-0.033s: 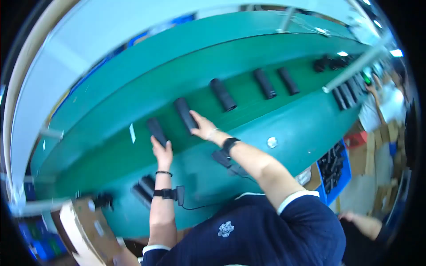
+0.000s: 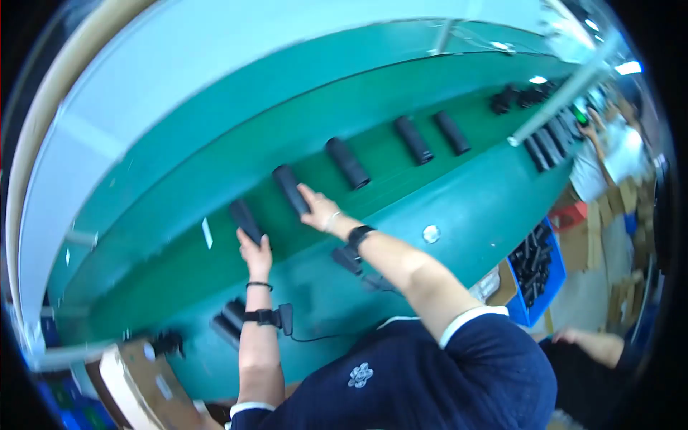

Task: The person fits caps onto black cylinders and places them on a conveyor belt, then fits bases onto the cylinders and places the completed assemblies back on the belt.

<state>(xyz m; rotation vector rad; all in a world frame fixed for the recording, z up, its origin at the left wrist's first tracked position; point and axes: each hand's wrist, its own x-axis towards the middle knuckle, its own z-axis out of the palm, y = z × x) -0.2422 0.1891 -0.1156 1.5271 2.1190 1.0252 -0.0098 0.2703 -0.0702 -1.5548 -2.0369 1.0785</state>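
Note:
A row of black cylinders lies on the green belt. My left hand (image 2: 255, 254) has its thumb and fingers around the near end of the leftmost black cylinder (image 2: 244, 217). Beside it, my right hand (image 2: 320, 211) grips the near end of another black cylinder (image 2: 287, 185), fingers along its right side. Further right on the belt lie a third black cylinder (image 2: 347, 163), a fourth (image 2: 413, 139) and a fifth (image 2: 451, 132). Each wrist wears a black band; a cable runs from the small black unit on the left one.
More black cylinders (image 2: 230, 322) rest on the green ledge by my left forearm. A cardboard box (image 2: 159, 387) stands at lower left. A blue bin (image 2: 552, 290) of black parts is at right, below a metal post (image 2: 566, 106). Another person (image 2: 609, 154) works at far right.
The whole view has shifted slightly, so the belt, ledge and cylinders appear a little lower and further left. Both hands keep their places on the same cylinders.

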